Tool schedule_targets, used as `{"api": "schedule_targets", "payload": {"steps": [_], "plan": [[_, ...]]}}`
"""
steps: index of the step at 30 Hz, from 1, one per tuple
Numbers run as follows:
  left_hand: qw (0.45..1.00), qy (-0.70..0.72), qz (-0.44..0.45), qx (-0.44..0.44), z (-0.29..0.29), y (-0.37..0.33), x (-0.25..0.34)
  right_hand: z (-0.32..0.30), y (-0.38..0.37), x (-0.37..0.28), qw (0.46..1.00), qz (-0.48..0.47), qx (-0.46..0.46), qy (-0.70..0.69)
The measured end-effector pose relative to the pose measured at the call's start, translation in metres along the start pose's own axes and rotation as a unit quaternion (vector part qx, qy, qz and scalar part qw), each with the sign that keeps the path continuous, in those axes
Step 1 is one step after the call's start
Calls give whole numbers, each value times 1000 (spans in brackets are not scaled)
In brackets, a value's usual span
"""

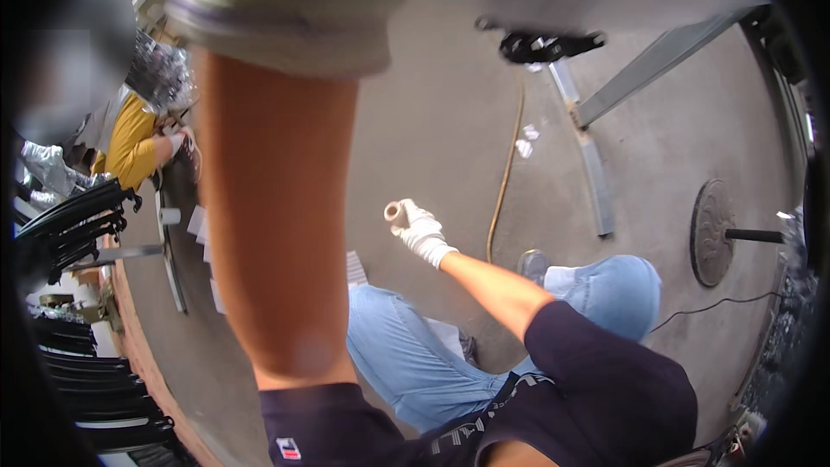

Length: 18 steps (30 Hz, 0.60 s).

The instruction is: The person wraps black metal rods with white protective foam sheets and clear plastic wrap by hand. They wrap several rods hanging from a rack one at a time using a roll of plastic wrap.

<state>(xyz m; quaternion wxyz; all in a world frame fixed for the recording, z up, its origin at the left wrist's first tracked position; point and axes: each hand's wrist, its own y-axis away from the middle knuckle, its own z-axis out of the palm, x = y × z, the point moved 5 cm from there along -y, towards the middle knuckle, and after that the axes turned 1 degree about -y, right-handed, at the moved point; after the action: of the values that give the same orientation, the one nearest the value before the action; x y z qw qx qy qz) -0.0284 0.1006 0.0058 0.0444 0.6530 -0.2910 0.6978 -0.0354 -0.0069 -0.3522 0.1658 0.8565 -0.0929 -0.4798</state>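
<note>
The right hand (423, 233), gloved, wraps around a tape-like roll (400, 213) at its ten o'clock, round end outward, long axis unclear; the blurred left hand (277, 13) is well apart, at the roll's eleven o'clock, its grip impossible to tell.

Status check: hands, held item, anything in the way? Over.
Right hand: gloved, gripping small tan roll. Left hand: near camera, blurred, grip unclear. Left forearm blocks part of view.

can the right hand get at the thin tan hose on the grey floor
Probably not: the white-gloved right hand grips a pale brown hollow roll, though nothing visible blocks the hose.
</note>
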Motion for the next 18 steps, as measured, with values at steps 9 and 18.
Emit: {"api": "schedule_targets", "payload": {"steps": [9, 18], "plan": [[988, 132, 54, -54, 55, -45, 95, -304, 190, -193, 721, -380, -136, -563], [976, 165, 132, -61, 84, -42, 135, -396, 242, -247, 628, -475, -60, -613]]}}
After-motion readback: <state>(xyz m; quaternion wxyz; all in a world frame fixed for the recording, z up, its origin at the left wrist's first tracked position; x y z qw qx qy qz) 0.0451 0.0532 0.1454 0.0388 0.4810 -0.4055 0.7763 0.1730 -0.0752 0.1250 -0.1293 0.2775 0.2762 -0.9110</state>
